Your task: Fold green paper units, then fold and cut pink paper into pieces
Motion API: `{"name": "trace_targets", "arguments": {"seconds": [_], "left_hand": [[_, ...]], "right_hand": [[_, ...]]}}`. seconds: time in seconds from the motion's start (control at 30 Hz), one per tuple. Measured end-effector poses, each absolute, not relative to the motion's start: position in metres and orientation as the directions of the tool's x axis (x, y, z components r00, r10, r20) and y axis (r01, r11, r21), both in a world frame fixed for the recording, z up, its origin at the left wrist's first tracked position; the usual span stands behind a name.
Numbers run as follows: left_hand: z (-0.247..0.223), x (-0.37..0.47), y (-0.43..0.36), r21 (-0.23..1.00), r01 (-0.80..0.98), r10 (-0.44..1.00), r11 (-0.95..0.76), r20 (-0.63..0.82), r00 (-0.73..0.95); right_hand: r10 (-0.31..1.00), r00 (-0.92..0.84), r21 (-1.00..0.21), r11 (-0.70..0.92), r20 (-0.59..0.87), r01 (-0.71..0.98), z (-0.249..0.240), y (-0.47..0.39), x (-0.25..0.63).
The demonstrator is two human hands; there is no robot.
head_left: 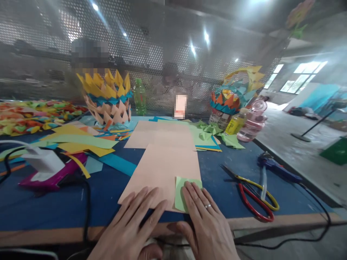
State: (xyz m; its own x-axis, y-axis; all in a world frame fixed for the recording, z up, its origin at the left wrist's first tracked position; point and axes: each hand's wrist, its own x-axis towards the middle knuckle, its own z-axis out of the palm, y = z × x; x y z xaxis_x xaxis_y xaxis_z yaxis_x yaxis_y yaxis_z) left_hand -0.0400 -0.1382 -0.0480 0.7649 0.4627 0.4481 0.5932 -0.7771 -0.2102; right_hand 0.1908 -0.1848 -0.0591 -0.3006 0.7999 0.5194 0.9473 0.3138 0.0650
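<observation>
A large peach paper sheet (162, 166) lies on the blue table in front of me. On its near right corner sits a small green paper square (180, 193). My right hand (204, 216), a ring on one finger, rests with fingers stretched out over the green square and covers part of it. Flat on the sheet's near left edge lies my left hand (135, 220), its fingers spread. Beyond the sheet is a stack of peach paper (159, 133), with green, blue and yellow sheets showing under it.
Scissors (255, 195) and a blue glue gun (280, 168) lie on the right. Left are paper strips (86, 141) and a purple power strip (54, 177) with a white plug. Folded-paper baskets (108, 97) and bottles (140, 97) stand at the back; green folded pieces (207, 130) lie behind.
</observation>
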Motion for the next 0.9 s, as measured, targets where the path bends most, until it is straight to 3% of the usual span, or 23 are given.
{"name": "trace_targets", "arguments": {"seconds": [0.23,0.63,0.9], "left_hand": [[-0.057,-0.046,-0.129,-0.232,0.541,0.390,-0.809,0.477,0.788],[-0.038,-0.013,-0.138,-0.233,0.565,0.436,-0.791,0.432,0.789],[-0.035,-0.010,-0.134,-0.160,0.491,0.402,-0.857,0.391,0.828]], "right_hand": [[0.828,-0.293,0.043,0.312,0.478,0.949,-0.056,-0.186,0.191],[0.845,-0.291,0.023,0.314,0.448,0.949,-0.051,-0.187,0.191],[0.860,-0.277,0.002,0.306,0.429,0.952,-0.050,-0.188,0.191]]}}
